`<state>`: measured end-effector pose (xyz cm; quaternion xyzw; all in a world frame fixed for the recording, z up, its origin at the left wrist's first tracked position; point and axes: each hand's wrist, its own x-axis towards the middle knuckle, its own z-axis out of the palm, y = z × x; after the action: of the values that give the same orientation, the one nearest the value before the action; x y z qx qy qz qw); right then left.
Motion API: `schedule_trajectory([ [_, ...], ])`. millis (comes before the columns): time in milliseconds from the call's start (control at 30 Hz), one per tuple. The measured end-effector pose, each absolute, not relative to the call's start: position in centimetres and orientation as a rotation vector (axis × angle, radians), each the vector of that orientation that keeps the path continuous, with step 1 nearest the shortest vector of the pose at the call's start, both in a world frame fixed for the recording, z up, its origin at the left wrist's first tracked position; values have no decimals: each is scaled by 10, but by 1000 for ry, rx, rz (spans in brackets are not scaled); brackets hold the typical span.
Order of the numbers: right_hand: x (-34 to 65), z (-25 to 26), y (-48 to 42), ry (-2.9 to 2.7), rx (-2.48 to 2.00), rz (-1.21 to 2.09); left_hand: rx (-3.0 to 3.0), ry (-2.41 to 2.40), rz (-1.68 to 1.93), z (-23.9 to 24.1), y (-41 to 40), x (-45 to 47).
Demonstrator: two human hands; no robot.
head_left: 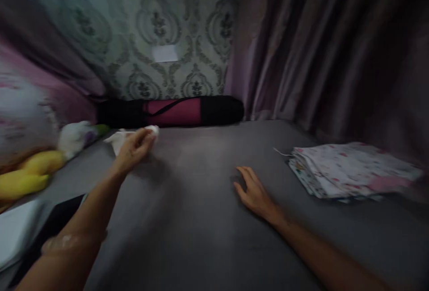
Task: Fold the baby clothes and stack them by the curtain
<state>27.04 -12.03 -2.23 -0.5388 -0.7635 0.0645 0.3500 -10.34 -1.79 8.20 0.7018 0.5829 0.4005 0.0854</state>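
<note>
My left hand (136, 147) is closed around a crumpled piece of white cloth (119, 140), held at the far left part of the grey sheet (201, 161). One end of the cloth sticks out past my fingers, and another part hangs behind the hand. Whether it is cloth or tissue is hard to make out in the dim light. Lower on the right, my right hand (253, 192) rests palm down on the sheet with its fingers stretched out and holds nothing. To its right lies a folded stack of flowered white fabric (345, 168).
A black and pink long bag (177, 111) lies along the patterned wall. Plush toys, one white (74, 138) and one yellow (33, 172), sit at the left. Nearer are a white flat object (18, 228) and a dark one (55, 224). Purple curtains (284, 49) hang at the right.
</note>
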Motion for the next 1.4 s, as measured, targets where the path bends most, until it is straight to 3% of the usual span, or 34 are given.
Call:
schedule_trajectory([
  [100,268,-11,-131,-2088,-1209,61,2348,1019,685,65,-60,4],
  [200,272,-11,-136,-2266,-1048,77,2513,686,406,40,-104,72],
  [567,282,-14,-137,-2437,-1159,160,2683,860,575,-5,-92,66],
  [767,290,-6,-136,-2364,-1040,534,2767,765,477,-9,-85,60],
  [967,303,18,-131,-1882,-1145,1087,2713,1219,701,6,-65,41],
  [1100,313,39,-136,-1756,-1152,1313,2521,1166,763,32,-66,27],
  [1267,325,45,-133,-1745,-1197,1318,2040,894,462,55,-76,20],
  [1400,332,34,-123,-1761,-1256,1269,2166,893,431,48,-69,20],
])
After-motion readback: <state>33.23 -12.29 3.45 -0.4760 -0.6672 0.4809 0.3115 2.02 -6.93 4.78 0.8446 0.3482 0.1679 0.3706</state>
